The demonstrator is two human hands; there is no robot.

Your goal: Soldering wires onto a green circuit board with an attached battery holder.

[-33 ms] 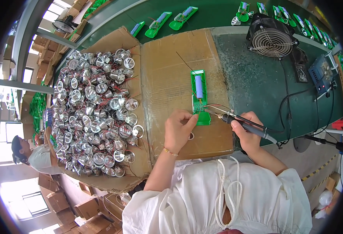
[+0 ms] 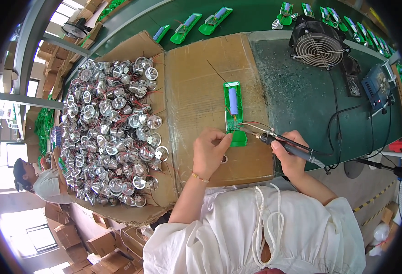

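hands soldering at a green board on cardboard

the right hand (image 2: 288, 150) is closed around the dark handle of a soldering iron (image 2: 281, 140), gripping it like a pen, with the metal tip reaching out to the left of the hand. the tip meets the lower part of a green circuit board (image 2: 234, 112), which lies just ahead of both hands. the left hand (image 2: 210, 150) rests just left of the iron's tip, fingers curled loosely with the fingertips (image 2: 227, 137) pressing on the board's lower left edge; whether anything is pinched between them cannot be told. a blue cylindrical battery cell (image 2: 233, 101) sits lengthwise on the board, further from the hands. thin red wires run by the board's lower end.

the board lies on a flattened cardboard sheet (image 2: 196, 82) spread over the green surface (image 2: 297, 96). left of the left hand, a big cardboard tray (image 2: 132, 50) is heaped with shiny silver reflector cups (image 2: 109, 132) trailing red wires. beyond the right hand stands a small black fan (image 2: 319, 44), with a blue control unit (image 2: 377, 86) to its right. more green boards (image 2: 185, 28) lie along the far edge. another person (image 2: 41, 182) sits far to the left.
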